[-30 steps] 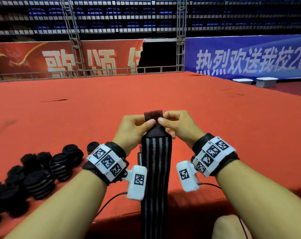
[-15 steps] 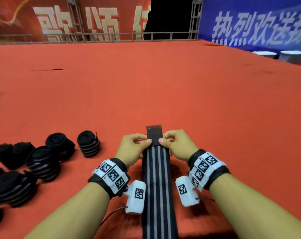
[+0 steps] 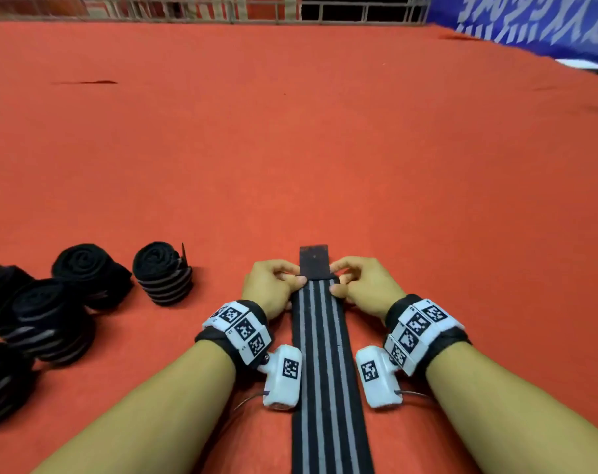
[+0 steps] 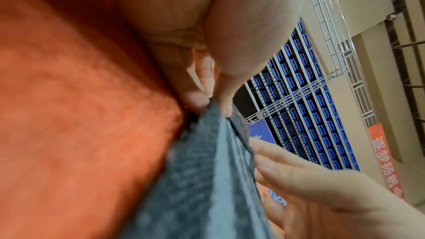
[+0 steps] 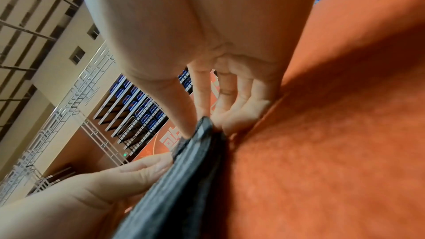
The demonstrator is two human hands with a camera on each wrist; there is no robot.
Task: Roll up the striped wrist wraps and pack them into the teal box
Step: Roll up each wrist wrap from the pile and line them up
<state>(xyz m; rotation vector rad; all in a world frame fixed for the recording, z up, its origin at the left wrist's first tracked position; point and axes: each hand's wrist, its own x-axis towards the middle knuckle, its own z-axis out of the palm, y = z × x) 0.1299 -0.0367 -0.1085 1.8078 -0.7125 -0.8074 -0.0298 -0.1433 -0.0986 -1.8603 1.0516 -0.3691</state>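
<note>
A long black wrist wrap with grey stripes (image 3: 320, 354) lies flat on the red carpet (image 3: 325, 159), running from the near edge away from me, its dark hook-and-loop tab (image 3: 313, 261) at the far end. My left hand (image 3: 273, 285) pinches the wrap's left edge just below the tab, thumb on top. My right hand (image 3: 357, 283) pinches the right edge at the same height. The left wrist view shows my thumb and finger closed on the wrap's edge (image 4: 207, 152); the right wrist view shows the same on the other edge (image 5: 195, 144). No teal box is in view.
Several rolled black striped wraps (image 3: 162, 273) sit in a cluster on the carpet at my left, reaching to the frame edge (image 3: 44, 323). A metal railing (image 3: 222, 8) and blue banner (image 3: 530, 18) bound the carpet far ahead.
The wrap's tab end, held up off the carpet a second ago, has come down flat onto the carpet. Both hands have kept their pinch. My head has tilted downward.
</note>
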